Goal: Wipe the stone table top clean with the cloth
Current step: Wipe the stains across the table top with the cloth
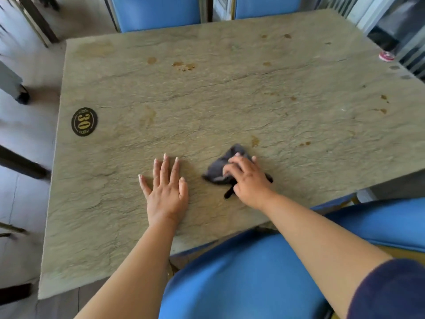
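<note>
- a blue chair (241,279) sits closest, tucked at the near edge of the stone surface (115,238).
- the left hand (166,189) lies flat and open on the surface, fingers spread, gripping nothing; it looks like a brace.
- just beside it, the right hand (247,178) is pressed down on the cloth (218,169), fingers curled over the bunched fabric and holding it against the stone.
- the cloth is dark grey, crumpled, near the front right part of the surface; a dark strip of it trails out under the wrist.
- it should handle as soft, light and limp, so a flat palm over the bunched middle seems the best hold, with loose corners tucked in so they do not drag.
- the stone looks rough and ridged, so the cloth may catch rather than slide freely.
- brownish stains (255,141) lie just beyond the cloth, more (184,65) further back.
- at the left edge a dark oval plaque (84,122) reads "30" in gold.
- at the far right corner sits a small red and white round thing (386,56), its markings too blurred to read.
</note>
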